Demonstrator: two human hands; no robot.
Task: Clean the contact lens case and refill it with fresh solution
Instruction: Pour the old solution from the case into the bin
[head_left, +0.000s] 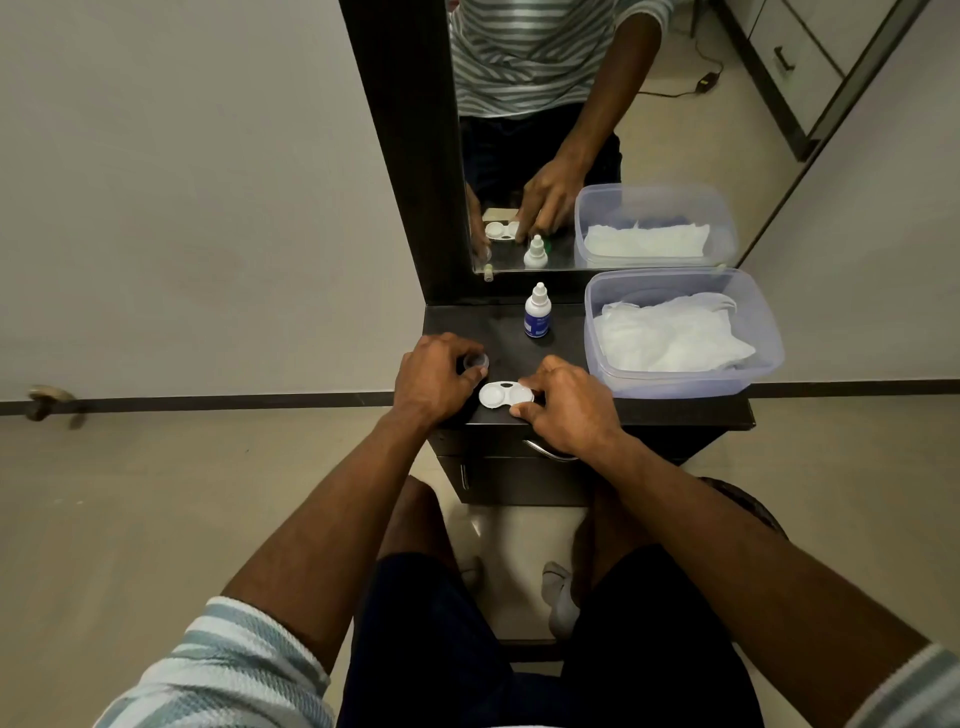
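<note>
Item: dark dresser top (519, 322) with mirror (571, 156) at its far side. Item: clear plastic tub (769, 358), far right, holding white tissues (670, 338). Item: our left hand (431, 376), fingers curled around a small clear cap (476, 360). Item: our right hand (569, 405), pinching the right end of the white lens case (500, 395), which lies at the near edge between our hands. Item: solution bottle (538, 314), upright, far centre.

Lens case (500, 395) lies before bottle (538, 313), tub (769, 358) to their right.
</note>
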